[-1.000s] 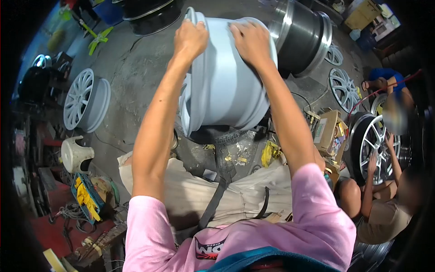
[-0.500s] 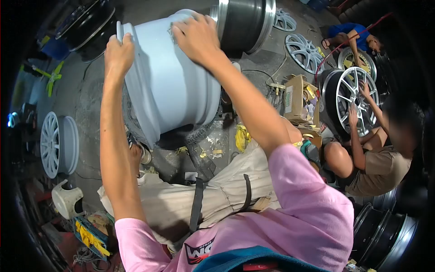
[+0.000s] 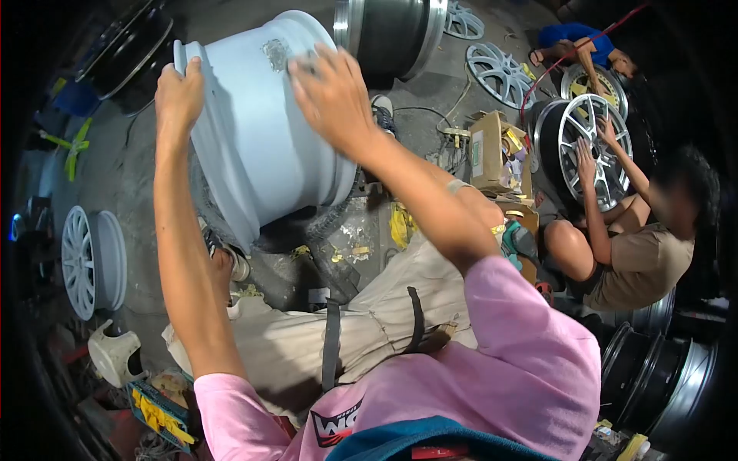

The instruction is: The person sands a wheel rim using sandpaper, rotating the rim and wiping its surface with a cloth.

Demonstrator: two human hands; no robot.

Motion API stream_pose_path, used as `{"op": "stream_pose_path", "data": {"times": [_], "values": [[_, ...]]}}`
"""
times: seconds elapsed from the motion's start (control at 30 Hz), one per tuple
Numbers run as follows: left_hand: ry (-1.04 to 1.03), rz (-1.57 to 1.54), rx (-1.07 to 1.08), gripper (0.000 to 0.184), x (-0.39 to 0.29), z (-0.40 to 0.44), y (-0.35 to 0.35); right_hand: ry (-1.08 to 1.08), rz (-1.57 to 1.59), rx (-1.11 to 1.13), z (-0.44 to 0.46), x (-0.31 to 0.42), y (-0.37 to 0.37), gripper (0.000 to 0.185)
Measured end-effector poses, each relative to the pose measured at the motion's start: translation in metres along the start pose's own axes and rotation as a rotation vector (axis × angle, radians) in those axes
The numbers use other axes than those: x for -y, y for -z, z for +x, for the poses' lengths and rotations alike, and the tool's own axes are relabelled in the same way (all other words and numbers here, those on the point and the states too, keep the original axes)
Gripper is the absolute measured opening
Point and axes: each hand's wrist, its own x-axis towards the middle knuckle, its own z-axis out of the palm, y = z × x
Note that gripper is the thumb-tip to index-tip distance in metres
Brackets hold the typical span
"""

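A pale grey-primed wheel barrel (image 3: 250, 127) lies on its side in front of me, with a rough bare-looking patch (image 3: 274, 55) on its upper surface. My left hand (image 3: 179, 96) is closed over the barrel's left lip, thumb up on the edge. Over the right part of the barrel is my right hand (image 3: 334, 100), its bent fingertips just right of the rough patch. A small dark greyish piece seems to sit under those fingers; motion blur hides what it is.
A bare metal barrel (image 3: 390, 34) stands behind. On the right, a co-worker handles a spoked wheel (image 3: 596, 154), and another person in blue works farther back. A cardboard box (image 3: 492, 154) sits between us. Grey spoked wheel parts (image 3: 500, 73) lie on the floor; another wheel (image 3: 81, 261) stands left.
My right hand has slid off the rough patch, down and to the right along the barrel, uncovering the patch. My left hand keeps its hold on the lip. The whole view has shifted slightly.
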Motion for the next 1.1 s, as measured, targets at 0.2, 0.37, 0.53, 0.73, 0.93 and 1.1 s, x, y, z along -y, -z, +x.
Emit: {"op": "stream_pose_path", "data": {"times": [0.2,0.37,0.53,0.73,0.93,1.1], "values": [[0.010,0.023,-0.011,0.061,0.002,0.003,0.004,-0.148,0.164,0.196,0.074,-0.011,-0.051,0.022],[0.005,-0.102,-0.009,0.061,-0.005,-0.011,-0.001,-0.097,0.045,0.080,-0.050,0.044,0.017,0.036],[-0.002,-0.036,-0.014,0.058,-0.020,-0.019,0.004,-0.026,-0.050,0.078,0.025,-0.014,-0.015,0.032],[0.010,0.000,-0.022,0.056,-0.013,-0.014,0.009,-0.071,-0.011,0.206,0.067,-0.022,-0.043,0.030],[0.025,-0.043,0.006,0.058,-0.028,-0.030,0.007,-0.025,-0.058,0.096,-0.052,0.033,0.035,0.030],[0.031,-0.022,0.037,0.060,-0.027,-0.025,0.012,-0.004,0.027,0.256,0.071,-0.027,-0.038,0.025]]}}
